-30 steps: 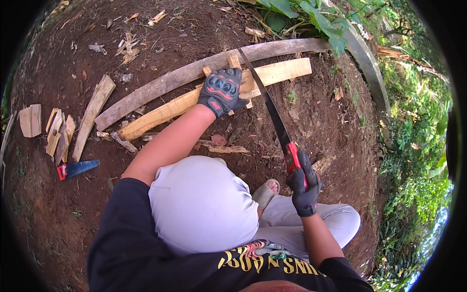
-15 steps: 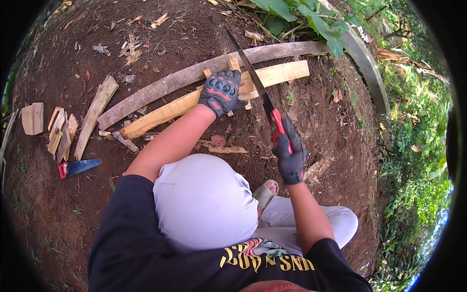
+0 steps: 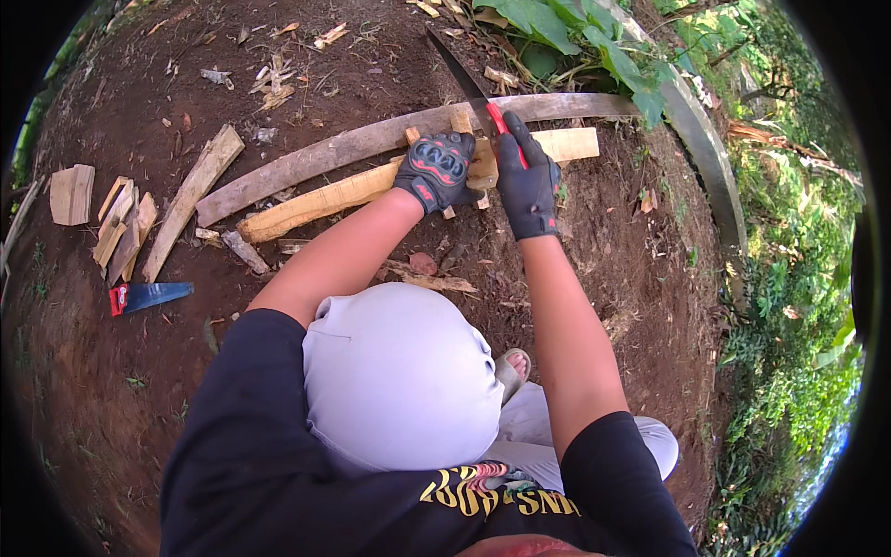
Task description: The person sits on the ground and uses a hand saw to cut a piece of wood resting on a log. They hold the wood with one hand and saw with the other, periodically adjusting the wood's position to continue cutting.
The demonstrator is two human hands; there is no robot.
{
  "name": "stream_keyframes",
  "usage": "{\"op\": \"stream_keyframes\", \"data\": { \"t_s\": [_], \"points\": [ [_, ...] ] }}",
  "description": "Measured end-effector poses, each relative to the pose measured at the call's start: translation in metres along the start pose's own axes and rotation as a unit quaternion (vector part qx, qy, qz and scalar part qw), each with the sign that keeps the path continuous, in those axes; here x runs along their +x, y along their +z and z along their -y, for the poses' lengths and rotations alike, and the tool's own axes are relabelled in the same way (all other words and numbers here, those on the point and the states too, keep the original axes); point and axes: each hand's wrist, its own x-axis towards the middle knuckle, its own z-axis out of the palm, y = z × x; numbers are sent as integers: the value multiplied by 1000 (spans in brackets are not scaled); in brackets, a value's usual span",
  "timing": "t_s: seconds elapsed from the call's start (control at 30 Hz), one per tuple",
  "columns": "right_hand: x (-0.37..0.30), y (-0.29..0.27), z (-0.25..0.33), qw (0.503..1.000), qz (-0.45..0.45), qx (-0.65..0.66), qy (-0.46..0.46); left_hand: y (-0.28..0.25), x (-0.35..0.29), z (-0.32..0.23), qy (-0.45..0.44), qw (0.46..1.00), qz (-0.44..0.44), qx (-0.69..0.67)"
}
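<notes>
My right hand (image 3: 529,190), in a black glove, is closed around the red handle of a handsaw (image 3: 458,67). The saw's dark blade points up and to the left, over the wood. Beside it my left hand (image 3: 436,172), also gloved, presses down with fingers bent over a pale wooden plank (image 3: 320,200). Short wooden sticks (image 3: 460,121) lie crosswise at the plank, their ends showing around the left hand. The gloves and handle partly cover the plank's middle, so I cannot tell whether the blade touches it.
A long grey-brown board (image 3: 306,160) curves past the plank's far side. At left lie split wood pieces (image 3: 118,232), a block (image 3: 71,195) and a second saw (image 3: 153,295) with a red handle. Leafy plants (image 3: 534,28) and a concrete edge (image 3: 710,148) stand at the right.
My right hand has pushed the handsaw forward and away from me, bringing its handle up beside the plank. The left hand stays on the wood.
</notes>
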Motion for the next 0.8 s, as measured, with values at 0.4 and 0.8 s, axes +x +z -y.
{"op": "stream_keyframes", "data": {
  "t_s": [0.4,0.8],
  "points": [
    [-130,-286,126,973,52,-221,-41,-21,-7,-8,-37,997,70,27],
    [-253,-395,134,955,-152,-254,-1,12,-37,-53,122,971,-149,140]
  ]
}}
